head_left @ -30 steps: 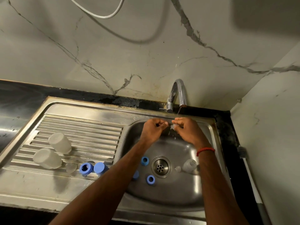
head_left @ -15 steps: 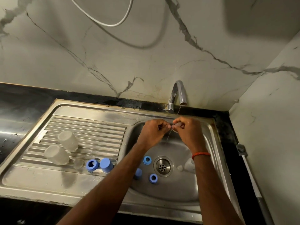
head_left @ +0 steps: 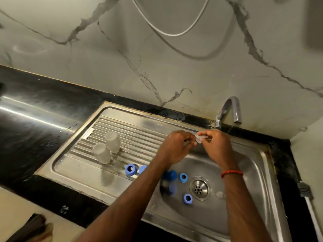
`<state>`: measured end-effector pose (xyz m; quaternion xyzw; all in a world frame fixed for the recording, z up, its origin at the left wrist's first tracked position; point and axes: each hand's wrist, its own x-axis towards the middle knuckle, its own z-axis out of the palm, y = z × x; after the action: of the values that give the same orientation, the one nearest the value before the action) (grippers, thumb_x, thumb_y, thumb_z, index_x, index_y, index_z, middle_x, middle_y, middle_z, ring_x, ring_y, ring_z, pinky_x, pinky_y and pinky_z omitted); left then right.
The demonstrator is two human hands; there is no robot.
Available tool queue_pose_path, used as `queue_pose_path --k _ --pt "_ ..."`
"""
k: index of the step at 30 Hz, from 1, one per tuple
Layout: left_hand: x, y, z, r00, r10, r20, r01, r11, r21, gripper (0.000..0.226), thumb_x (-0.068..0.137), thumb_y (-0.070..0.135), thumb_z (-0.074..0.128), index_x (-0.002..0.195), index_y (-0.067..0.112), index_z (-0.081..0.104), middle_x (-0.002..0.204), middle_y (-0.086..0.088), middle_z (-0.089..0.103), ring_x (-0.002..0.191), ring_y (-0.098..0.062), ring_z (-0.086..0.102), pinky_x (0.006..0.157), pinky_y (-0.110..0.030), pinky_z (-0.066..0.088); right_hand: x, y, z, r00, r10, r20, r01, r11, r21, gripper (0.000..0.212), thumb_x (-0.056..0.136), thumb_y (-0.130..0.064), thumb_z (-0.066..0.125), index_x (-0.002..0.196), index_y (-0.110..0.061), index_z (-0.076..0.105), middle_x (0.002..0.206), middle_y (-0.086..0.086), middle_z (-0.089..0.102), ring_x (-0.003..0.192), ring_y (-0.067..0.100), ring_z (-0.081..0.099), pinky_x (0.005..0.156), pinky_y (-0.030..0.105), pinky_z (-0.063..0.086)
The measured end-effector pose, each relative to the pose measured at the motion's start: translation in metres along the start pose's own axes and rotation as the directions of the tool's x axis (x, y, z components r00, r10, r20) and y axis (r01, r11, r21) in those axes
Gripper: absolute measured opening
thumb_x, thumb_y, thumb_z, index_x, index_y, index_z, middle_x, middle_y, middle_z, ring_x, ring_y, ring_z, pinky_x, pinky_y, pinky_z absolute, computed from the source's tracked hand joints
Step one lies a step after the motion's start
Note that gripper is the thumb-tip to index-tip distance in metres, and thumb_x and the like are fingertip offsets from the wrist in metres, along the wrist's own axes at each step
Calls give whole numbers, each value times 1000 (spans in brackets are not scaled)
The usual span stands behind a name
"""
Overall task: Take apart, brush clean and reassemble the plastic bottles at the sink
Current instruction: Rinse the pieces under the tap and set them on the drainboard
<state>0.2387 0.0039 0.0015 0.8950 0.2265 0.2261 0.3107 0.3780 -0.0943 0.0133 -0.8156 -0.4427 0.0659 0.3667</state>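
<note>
Over the sink (head_left: 254, 165), left hand (head_left: 174, 147) and right hand (head_left: 216, 148) pinch one small clear piece (head_left: 199, 138)

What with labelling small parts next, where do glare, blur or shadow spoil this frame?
Head view: glare streaks the black counter; one blue cap in the basin is smeared; the pinched clear piece barely shows; a shadow darkens the wall top right.

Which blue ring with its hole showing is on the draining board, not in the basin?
The blue ring nearest the clear cups; the other two rings lie in the basin beside the drain.
</note>
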Motion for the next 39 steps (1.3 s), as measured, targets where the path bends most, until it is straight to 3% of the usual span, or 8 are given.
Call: queue_pose_path --k 6,10,14,18,25,32,39 --pt "-17 -38 -46 993 -53 -105 57 998 35 32 97 32 64 126 20 66 111 1 72 99 -13 64 93 -38 53 12 -51 33 995 -2 99 -2 999 36 24 86 -15 75 108 -24 72 101 -6 70 86 0 60 71 9 42" --pt "-23 -61 -78 986 -92 -141 102 993 64 33 97 37 65 126 22 66 112 2 72 101 -12 64 93 -39 53 13 -87 52 985 -41 167 39 999 16 23 86 -12 75 107 -18 71 97 -6 66 80 -3 57 69 8 44" --pt "-30 -86 -111 976 -121 -181 138 987 85 33 97 39 64 125 22 67 112 2 72 103 -13 63 91 -33 51 14 -119 79 962 -65 264 71 997 -16 25 87 -7 73 108 -19 73 100 -4 70 84 2 63 78 15 53" --pt "-37 -105 -142 961 -160 -225 170 985 26 32 96 38 66 123 19 69 112 1 73 102 -13 65 90 -32 52 17 -142 108 946 -66 319 77 997 -22 25 88 -6 70 109 -18 73 101 -6 70 87 2 63 79 10 47" --pt "-53 -150 -173 959 -188 -213 200 979 34 33 96 39 66 122 20 69 112 0 72 100 -12 64 87 -37 56 13 -162 164 907 -78 414 103 994 -40 17 90 -9 69 105 -16 75 103 0 74 92 9 68 91 25 56" --pt "-66 -188 -182 956 -220 -191 229 973 24 31 96 40 65 120 22 70 112 2 72 101 -12 64 88 -39 56 7 -160 215 876 -36 481 132 977 -167 19 88 -6 68 101 -17 77 101 1 74 85 7 66 85 22 56" --pt "-70 -208 -188 958 -235 -165 239 971 6 32 96 42 64 121 22 70 115 1 71 103 -15 63 89 -36 53 -4 -153 242 888 10 460 137 949 -284 25 88 -2 61 101 -18 75 101 4 73 92 18 67 82 31 58"
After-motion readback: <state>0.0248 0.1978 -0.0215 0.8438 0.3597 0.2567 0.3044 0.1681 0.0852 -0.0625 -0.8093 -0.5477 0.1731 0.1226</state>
